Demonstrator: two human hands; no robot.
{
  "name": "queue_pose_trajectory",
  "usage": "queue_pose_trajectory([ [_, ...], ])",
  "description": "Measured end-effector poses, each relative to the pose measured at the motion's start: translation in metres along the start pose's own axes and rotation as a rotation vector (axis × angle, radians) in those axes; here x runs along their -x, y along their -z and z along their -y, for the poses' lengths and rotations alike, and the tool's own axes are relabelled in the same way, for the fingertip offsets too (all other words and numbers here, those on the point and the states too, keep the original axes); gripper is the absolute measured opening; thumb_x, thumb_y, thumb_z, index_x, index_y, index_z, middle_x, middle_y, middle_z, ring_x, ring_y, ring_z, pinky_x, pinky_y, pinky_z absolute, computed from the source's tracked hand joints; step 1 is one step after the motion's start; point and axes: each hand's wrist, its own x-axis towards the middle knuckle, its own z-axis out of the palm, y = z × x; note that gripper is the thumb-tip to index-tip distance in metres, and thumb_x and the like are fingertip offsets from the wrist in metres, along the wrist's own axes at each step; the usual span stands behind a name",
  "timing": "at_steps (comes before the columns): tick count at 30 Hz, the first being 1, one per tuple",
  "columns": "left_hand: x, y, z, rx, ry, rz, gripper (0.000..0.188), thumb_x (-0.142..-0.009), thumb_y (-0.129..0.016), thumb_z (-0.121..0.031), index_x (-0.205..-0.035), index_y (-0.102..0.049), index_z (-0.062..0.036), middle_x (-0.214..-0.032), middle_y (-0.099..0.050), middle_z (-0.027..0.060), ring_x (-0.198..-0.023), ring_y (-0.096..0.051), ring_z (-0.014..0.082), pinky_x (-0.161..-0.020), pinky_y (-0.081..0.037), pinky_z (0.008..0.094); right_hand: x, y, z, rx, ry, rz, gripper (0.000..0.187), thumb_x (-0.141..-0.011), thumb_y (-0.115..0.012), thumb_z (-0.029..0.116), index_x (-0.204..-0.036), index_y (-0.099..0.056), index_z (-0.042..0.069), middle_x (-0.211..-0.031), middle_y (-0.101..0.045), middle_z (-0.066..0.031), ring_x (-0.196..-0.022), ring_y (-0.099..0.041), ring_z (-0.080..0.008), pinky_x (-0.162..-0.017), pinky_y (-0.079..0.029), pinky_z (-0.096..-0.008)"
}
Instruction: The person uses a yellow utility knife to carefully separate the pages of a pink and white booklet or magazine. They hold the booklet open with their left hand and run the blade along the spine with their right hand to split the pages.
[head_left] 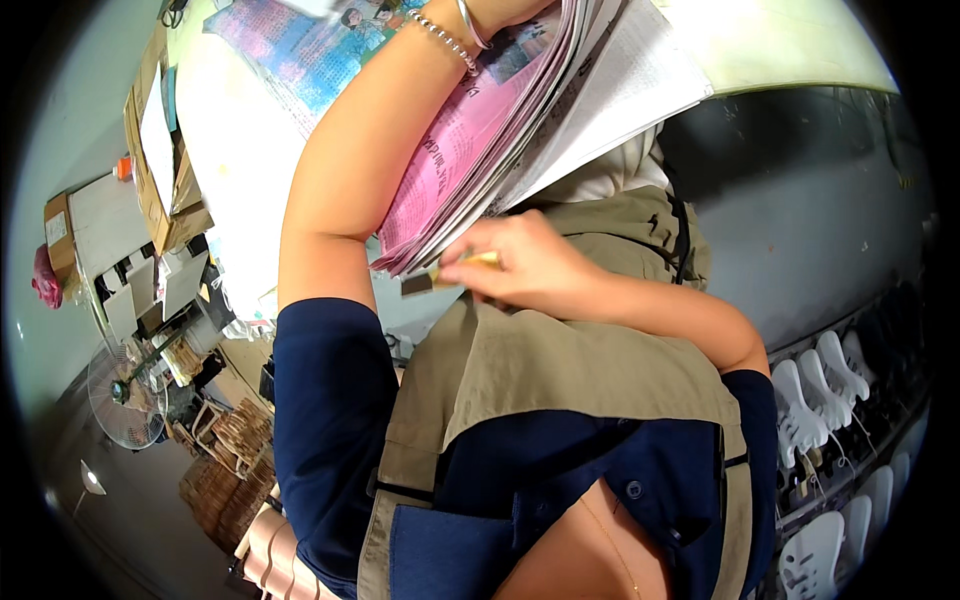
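My left arm reaches across a pile of printed sheets, with a beaded bracelet and a bangle at the wrist. Only part of my left hand [505, 14] shows at the top edge, over the sheets; its fingers are out of sight. Beneath the arm is a thick stack of folded newspapers [450, 165], pink on top and fanned into white layers at the right. Close to the stack's lower corner, my right hand [525, 262] is closed around what looks like a small flat brush [418, 284] with a yellowish handle and dark end. Motion blurs this hand slightly.
The pale table [800, 40] has a curved edge. A blue printed sheet [300, 60] lies at its far left. Cardboard boxes [160, 190] and a standing fan [125, 390] are to the left. Racks of white hanger-like shapes [830, 375] stand at the lower right.
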Motion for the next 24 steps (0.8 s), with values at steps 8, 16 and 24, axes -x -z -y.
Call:
queue_pose_trajectory([
  [8,0.002,-0.006,0.001,0.013,0.020,0.034,0.058,-0.087,-0.060,-0.058,-0.068,-0.056,-0.0035,-0.073,-0.059,0.0078,-0.077,-0.059,0.0216,-0.082,-0.050,0.0395,0.046,0.045,0.005,-0.072,0.057,-0.221,0.012,-0.091,-0.066,0.012,-0.096,-0.069,0.002,-0.080,-0.067,-0.0041,-0.064,-0.061,-0.0063,-0.051,-0.045,-0.0209],
  [16,0.001,-0.025,-0.033,-0.283,0.144,0.137,0.012,-0.069,-0.058,-0.011,-0.074,-0.056,-0.0009,-0.074,-0.049,0.0069,-0.072,-0.048,0.0199,-0.072,-0.043,0.0311,0.114,0.099,0.001,-0.079,0.379,-1.197,0.014,-0.090,-0.067,0.010,-0.097,-0.069,-0.002,-0.075,-0.065,-0.0048,-0.056,-0.056,-0.0047,-0.046,-0.037,-0.0167],
  [24,-0.003,-0.049,-0.044,-0.631,0.138,0.251,0.018,-0.056,-0.048,-0.010,-0.068,-0.057,-0.0014,-0.096,-0.056,0.0137,-0.086,-0.056,0.0244,-0.077,-0.046,0.0315,0.109,0.118,0.002,0.060,0.457,-1.262,0.011,-0.090,-0.067,0.007,-0.098,-0.070,0.000,-0.077,-0.066,-0.0018,-0.062,-0.059,-0.0044,-0.047,-0.036,-0.0165],
])
